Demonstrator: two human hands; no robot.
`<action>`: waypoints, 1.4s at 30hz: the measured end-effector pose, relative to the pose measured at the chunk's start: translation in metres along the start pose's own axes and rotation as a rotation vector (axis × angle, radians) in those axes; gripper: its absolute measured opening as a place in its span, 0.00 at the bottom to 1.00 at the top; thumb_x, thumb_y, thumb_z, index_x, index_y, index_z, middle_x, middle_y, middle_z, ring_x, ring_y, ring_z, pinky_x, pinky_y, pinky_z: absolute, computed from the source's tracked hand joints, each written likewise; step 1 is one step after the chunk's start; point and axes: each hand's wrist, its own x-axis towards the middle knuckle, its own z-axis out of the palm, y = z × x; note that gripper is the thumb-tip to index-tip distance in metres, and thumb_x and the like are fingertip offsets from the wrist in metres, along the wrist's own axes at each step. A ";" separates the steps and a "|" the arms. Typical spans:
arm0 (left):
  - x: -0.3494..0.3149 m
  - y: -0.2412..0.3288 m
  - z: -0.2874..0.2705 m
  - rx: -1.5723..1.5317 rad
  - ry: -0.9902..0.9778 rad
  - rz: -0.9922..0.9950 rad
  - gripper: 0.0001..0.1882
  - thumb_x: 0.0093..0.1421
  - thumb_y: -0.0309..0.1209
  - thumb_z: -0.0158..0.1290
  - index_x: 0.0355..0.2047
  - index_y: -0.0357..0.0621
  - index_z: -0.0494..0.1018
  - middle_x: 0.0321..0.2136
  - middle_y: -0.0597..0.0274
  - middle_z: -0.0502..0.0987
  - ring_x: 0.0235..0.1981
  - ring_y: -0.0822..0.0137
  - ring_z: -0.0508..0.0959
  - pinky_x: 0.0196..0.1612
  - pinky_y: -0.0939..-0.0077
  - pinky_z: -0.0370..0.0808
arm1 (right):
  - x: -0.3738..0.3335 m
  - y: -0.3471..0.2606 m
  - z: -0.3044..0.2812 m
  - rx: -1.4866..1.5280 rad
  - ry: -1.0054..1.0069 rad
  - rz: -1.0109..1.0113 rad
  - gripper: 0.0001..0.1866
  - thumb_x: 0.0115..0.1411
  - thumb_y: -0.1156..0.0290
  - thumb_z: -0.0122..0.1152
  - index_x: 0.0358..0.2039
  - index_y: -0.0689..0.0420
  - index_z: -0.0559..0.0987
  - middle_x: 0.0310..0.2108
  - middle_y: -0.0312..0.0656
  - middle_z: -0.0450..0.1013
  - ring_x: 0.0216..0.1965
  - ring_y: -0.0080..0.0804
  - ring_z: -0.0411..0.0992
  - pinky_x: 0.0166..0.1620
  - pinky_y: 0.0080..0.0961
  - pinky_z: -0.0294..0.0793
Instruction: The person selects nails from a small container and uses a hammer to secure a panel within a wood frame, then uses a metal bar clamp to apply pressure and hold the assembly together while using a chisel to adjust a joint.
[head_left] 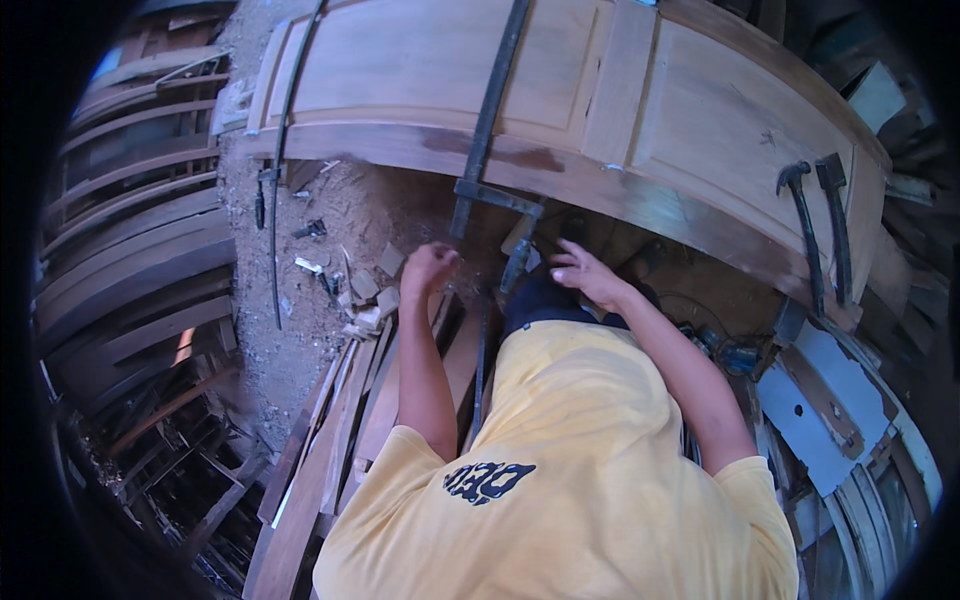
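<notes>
A long dark bar clamp [490, 95] lies across the panelled wooden door [400, 62] in front of me. Its jaw sits past the door's near edge, and its screw handle [516, 264] hangs toward my lap. My left hand [430, 268] is to the left of that jaw, next to the bar's end, with the fingers curled in; whatever they may hold is hidden. To the right of the screw handle is my right hand [588, 275], open, fingers apart, touching nothing that I can see. A second bar clamp [287, 90] crosses the door's left end.
On the door's right end rest a claw hammer [800, 215] and another dark-headed hammer [835, 215]. Wood offcuts [370, 305] lie on the ground at left. Long boards [325, 440] are stacked by my left side, and white panels [825, 410] lean at right. Timber racks stand far left.
</notes>
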 end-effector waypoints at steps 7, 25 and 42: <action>0.053 0.063 -0.021 -1.039 -0.102 0.077 0.36 0.73 0.60 0.38 0.45 0.37 0.79 0.30 0.50 0.83 0.34 0.62 0.84 0.40 0.68 0.81 | 0.056 0.022 0.038 0.277 -0.222 0.089 0.21 0.68 0.75 0.59 0.60 0.51 0.70 0.54 0.35 0.74 0.52 0.29 0.74 0.52 0.32 0.73; 0.054 0.099 -0.009 -0.729 0.076 0.065 0.29 0.69 0.61 0.49 0.32 0.45 0.76 0.17 0.67 0.73 0.15 0.72 0.74 0.16 0.75 0.69 | 0.045 0.000 0.078 -0.315 0.327 0.033 0.30 0.57 0.54 0.75 0.50 0.59 0.71 0.48 0.48 0.74 0.50 0.40 0.74 0.52 0.38 0.75; 0.058 0.119 0.017 -0.252 0.453 0.177 0.41 0.67 0.67 0.46 0.19 0.37 0.76 0.10 0.61 0.69 0.13 0.68 0.73 0.19 0.66 0.69 | 0.080 -0.013 0.071 -0.458 0.195 -0.020 0.37 0.51 0.62 0.73 0.58 0.64 0.70 0.50 0.56 0.77 0.53 0.50 0.76 0.55 0.39 0.76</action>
